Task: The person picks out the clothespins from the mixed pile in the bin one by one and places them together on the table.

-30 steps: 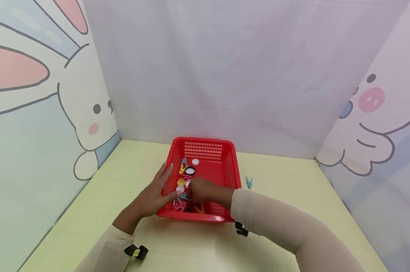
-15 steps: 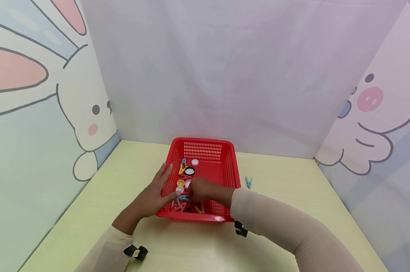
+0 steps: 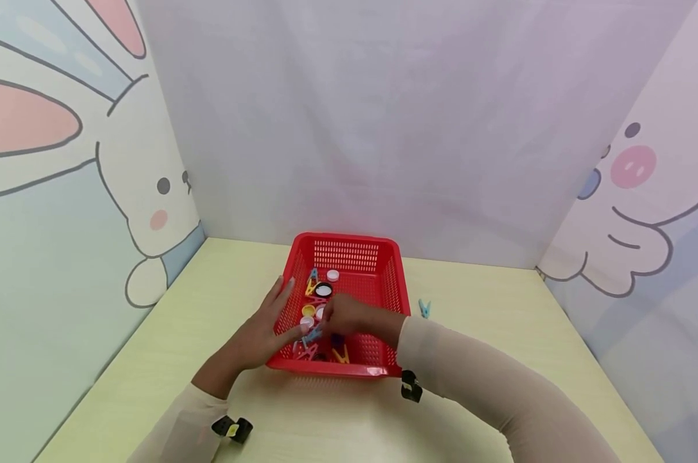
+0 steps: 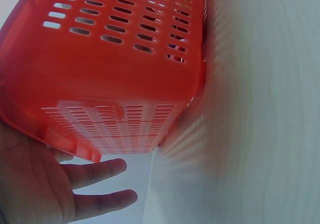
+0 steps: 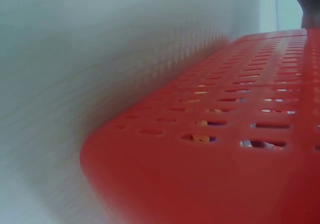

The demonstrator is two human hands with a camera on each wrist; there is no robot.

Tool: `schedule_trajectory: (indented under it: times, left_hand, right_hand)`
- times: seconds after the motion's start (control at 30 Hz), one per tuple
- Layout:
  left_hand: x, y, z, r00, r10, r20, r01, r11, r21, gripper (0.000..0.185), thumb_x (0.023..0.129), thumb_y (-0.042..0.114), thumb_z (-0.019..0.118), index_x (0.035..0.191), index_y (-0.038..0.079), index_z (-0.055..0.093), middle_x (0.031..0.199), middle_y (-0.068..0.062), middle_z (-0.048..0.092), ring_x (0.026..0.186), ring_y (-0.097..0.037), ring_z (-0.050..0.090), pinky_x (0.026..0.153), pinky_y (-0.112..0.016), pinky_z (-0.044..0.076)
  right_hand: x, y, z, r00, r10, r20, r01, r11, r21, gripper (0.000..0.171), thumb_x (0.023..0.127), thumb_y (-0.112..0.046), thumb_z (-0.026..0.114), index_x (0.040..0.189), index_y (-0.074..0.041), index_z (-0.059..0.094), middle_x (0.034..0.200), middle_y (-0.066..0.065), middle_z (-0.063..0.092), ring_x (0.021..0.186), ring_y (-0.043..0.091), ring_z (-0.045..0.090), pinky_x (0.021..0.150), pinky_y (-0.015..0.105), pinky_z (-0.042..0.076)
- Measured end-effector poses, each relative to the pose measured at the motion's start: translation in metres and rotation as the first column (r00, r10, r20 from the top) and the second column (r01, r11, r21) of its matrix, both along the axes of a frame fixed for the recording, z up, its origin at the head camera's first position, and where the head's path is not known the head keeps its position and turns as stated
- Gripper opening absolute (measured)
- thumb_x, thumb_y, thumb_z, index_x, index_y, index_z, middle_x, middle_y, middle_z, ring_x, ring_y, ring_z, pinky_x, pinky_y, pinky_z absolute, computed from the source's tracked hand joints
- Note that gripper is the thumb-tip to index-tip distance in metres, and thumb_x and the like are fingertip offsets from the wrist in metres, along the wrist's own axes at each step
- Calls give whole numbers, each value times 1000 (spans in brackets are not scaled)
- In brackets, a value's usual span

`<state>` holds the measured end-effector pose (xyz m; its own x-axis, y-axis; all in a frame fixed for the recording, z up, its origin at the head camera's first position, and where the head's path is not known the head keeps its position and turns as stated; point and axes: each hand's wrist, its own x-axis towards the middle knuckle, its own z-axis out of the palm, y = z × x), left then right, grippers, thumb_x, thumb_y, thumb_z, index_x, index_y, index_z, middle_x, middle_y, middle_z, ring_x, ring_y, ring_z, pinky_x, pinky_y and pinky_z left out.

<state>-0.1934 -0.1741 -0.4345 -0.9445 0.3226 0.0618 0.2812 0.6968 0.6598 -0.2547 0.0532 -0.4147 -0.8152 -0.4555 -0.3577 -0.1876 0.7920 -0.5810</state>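
A red plastic basket (image 3: 349, 370) stands on the table with small clothespins and bottle caps inside, mostly along its left side. My right hand (image 3: 348, 315) reaches into it with curled fingers, pinching a blue clothespin (image 3: 312, 334) at the fingertips. My left hand (image 3: 262, 337) rests over the basket's left rim, fingers spread and straight, thumb pointing inward. Near the right hand lie a yellow clothespin (image 3: 341, 354), a pink clothespin (image 3: 308, 352), a white cap (image 3: 306, 321) and a yellow cap (image 3: 308, 310). The right wrist view shows mainly the basket's slotted wall.
A light blue clothespin (image 3: 425, 308) lies on the table (image 3: 470, 302) right of the basket. Farther back inside are a black-rimmed cap (image 3: 323, 290), a white cap (image 3: 333, 275) and more clothespins. A pale curtain (image 3: 355, 128) hangs behind; printed panels flank both sides.
My right hand has lifted slightly and shifted back, and the blue clothespin at its fingertips has tilted. More of the basket floor below that hand shows. The left hand stays on the rim.
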Motion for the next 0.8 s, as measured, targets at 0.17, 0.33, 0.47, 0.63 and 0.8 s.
schedule_trajectory:
  times: [0.17, 0.33, 0.47, 0.63, 0.8]
  left_hand:
    - [0, 0, 1, 1000, -1, 6, 1, 1000, 6, 110, 96, 49, 77, 178, 18, 11, 185, -18, 4, 164, -56, 26, 102, -65, 62]
    - [-1, 1, 0, 1000, 2, 7, -2, 1000, 2, 111, 95, 53, 77, 178, 18, 11, 185, -17, 3, 164, -56, 26, 102, -65, 61]
    - [-1, 1, 0, 1000, 2, -1, -2, 1000, 5, 114, 94, 58, 76, 178, 18, 11, 185, -16, 3, 164, -56, 26, 101, -65, 62]
    - [-1, 0, -1, 1000, 4, 1, -4, 1000, 13, 116, 93, 64, 75, 178, 20, 9, 186, -14, 2, 164, -56, 26, 101, -64, 62]
    - [0, 1, -2, 1000, 13, 8, -13, 1000, 9, 116, 93, 64, 75, 178, 21, 9, 186, -14, 1, 164, -55, 26, 101, -63, 62]
  right_hand:
    - [-3, 8, 3, 1000, -16, 10, 17, 993, -119, 13, 100, -15, 76, 89, -11, 83, 89, 1, 73, 79, 15, 66, 67, 26, 53]
    - [-3, 17, 9, 998, -25, 49, 36, 972, -231, 9, 98, -10, 77, 93, -5, 83, 90, 7, 74, 82, 21, 68, 72, 31, 60]
    - [-4, 26, 17, 995, -68, 71, 83, 967, -239, 12, 99, -17, 78, 99, -7, 84, 102, 9, 78, 97, 29, 71, 88, 43, 65]
    - [-5, 38, 25, 993, -111, 29, 114, 967, -228, 14, 102, -22, 78, 97, -11, 83, 108, 5, 78, 97, 22, 64, 81, 37, 61]
    - [-3, 50, 30, 988, -152, 27, 154, 951, -269, 10, 100, -20, 79, 93, -12, 80, 109, 7, 75, 93, 21, 61, 71, 28, 54]
